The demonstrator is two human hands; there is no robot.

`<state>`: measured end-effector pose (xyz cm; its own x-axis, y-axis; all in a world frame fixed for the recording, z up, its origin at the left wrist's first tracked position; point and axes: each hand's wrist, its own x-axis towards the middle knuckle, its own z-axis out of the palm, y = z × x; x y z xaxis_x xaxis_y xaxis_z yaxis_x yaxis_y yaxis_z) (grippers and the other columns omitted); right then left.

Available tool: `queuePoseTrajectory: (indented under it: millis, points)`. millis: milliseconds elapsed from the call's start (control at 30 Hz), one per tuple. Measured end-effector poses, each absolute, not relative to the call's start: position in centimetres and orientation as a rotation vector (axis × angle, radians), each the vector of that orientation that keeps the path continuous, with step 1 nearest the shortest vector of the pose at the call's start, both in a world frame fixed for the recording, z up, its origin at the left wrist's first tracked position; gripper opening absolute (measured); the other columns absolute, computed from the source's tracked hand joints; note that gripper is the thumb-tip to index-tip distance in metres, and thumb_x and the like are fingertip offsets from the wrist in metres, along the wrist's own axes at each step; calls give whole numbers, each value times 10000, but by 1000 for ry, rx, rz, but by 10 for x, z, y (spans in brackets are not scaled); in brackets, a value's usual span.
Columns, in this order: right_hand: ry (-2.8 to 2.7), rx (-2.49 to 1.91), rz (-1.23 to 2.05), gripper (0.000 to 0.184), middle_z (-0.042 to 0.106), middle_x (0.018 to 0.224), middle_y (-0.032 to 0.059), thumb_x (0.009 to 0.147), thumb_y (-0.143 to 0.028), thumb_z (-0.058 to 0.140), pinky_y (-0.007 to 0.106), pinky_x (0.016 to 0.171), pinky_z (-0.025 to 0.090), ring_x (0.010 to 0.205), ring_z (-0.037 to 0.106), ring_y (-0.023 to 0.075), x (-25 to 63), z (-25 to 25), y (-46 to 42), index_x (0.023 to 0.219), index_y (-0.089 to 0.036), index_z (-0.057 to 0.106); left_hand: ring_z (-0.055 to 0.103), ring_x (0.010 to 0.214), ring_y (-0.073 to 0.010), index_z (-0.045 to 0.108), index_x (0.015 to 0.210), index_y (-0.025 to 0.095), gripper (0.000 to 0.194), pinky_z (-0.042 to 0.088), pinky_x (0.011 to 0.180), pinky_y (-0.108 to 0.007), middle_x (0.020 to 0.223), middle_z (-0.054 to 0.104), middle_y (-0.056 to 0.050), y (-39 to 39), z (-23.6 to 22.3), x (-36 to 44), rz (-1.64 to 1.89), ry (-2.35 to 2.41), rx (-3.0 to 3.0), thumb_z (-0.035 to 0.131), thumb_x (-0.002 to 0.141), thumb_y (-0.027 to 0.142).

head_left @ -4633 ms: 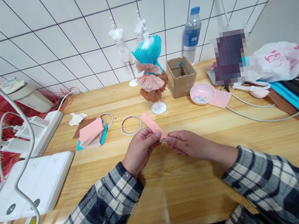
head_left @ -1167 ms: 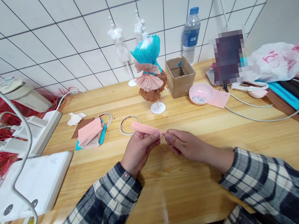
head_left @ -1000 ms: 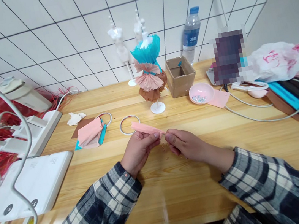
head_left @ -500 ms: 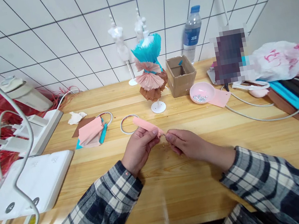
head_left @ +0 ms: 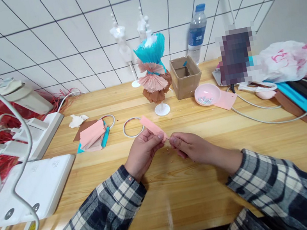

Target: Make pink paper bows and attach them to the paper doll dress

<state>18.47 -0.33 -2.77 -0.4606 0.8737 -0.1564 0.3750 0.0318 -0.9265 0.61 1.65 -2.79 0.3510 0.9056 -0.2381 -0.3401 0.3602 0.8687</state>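
My left hand (head_left: 144, 152) pinches the near end of a folded pink paper strip (head_left: 152, 127), which slants up and away to the left. My right hand (head_left: 190, 148) is closed in a pinch right at that same end, fingertips against the left ones; whether it holds the strip or something small is hidden. Both hands hover just above the wooden table (head_left: 184, 189). Behind them stands a small mannequin (head_left: 154, 71) dressed in teal, pink and brown pleated paper.
A wire ring (head_left: 132, 127) and a pile of pink and teal paper (head_left: 93, 135) lie left of the hands. A cardboard box (head_left: 185, 71), pink dish (head_left: 207, 94), water bottle (head_left: 196, 34), cable (head_left: 275, 117) and plastic bag (head_left: 289, 59) are on the right. White devices (head_left: 32, 188) sit left.
The pink strip has swung from lying low and leftward to pointing more steeply up and away. Both hands stay pinched together in the same spot.
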Motion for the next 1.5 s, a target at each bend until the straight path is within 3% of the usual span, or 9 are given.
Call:
queuePoseTrajectory:
  millis: [933,1500]
  points:
    - [-1834,-1218,1561,427,425,557,-51,925,-552,353,234,487,303,494,383,99,187,-26,0,682,-206,409,585,687,-77,645,809,140,190,475,682,-179,752,645,8,17,-27,6,927,847,799,776,695,217]
    - [-1846,-1254,1381,478,489,571,-45,974,-543,246,234,536,356,504,443,97,185,-31,-5,712,-200,449,633,754,-117,701,784,115,178,499,711,-205,805,713,-55,17,-26,6,900,890,799,796,669,210]
